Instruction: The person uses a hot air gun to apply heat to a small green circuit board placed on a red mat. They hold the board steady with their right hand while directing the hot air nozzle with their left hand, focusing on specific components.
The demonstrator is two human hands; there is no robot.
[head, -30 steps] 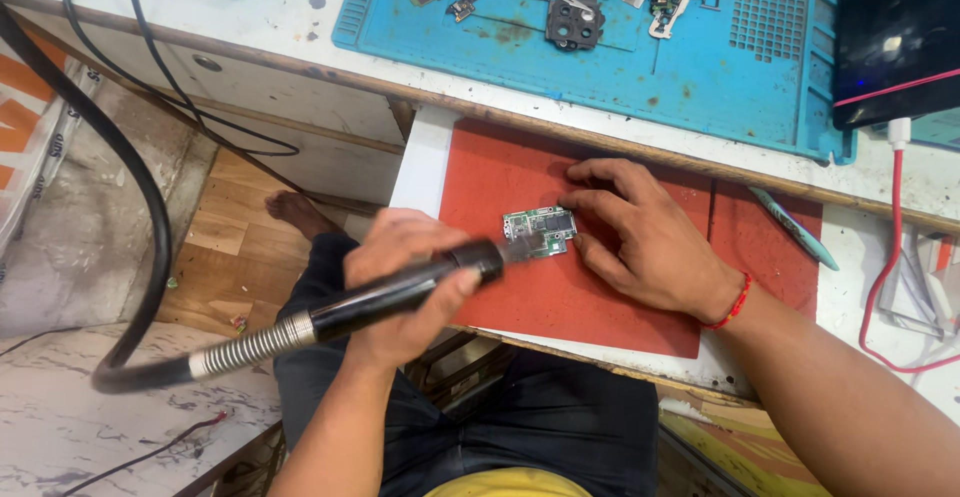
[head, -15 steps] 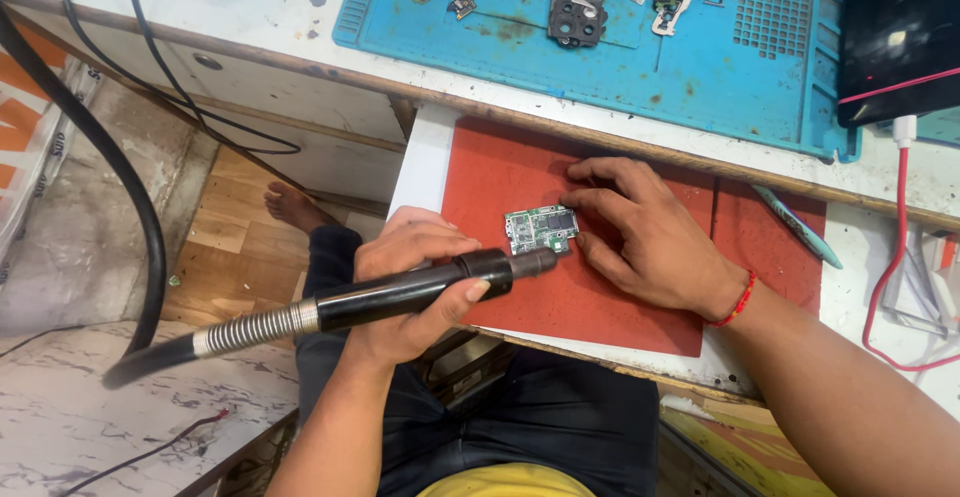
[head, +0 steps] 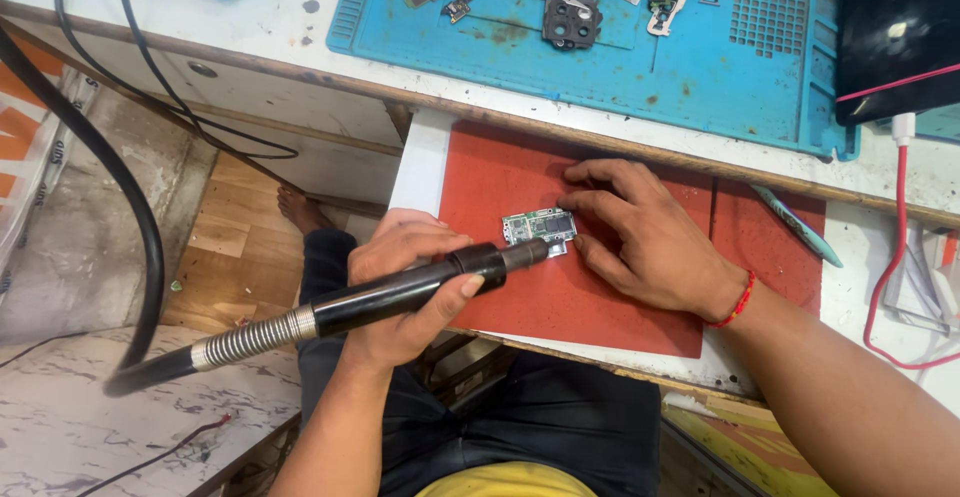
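A small green circuit board [head: 537, 226] lies on a red mat [head: 560, 297] on a pull-out shelf. My left hand [head: 405, 287] grips a black hot-air handpiece [head: 400, 292] with a silver spring collar and thick black hose. Its metal nozzle tip [head: 535, 249] sits at the board's lower right edge. My right hand [head: 645, 237] rests on the mat, fingertips pressing the board's right side. A red thread band circles that wrist.
A blue work mat [head: 600, 67] above holds several small metal phone parts. A dark phone [head: 895, 37] with a red cable [head: 900, 257] lies at the right. A teal tool [head: 795, 225] lies on the red mat's right end. The black hose [head: 130, 207] loops at the left.
My left hand has shifted the handpiece right and levelled it, bringing the nozzle onto the board's lower edge. The right hand stays on the board.
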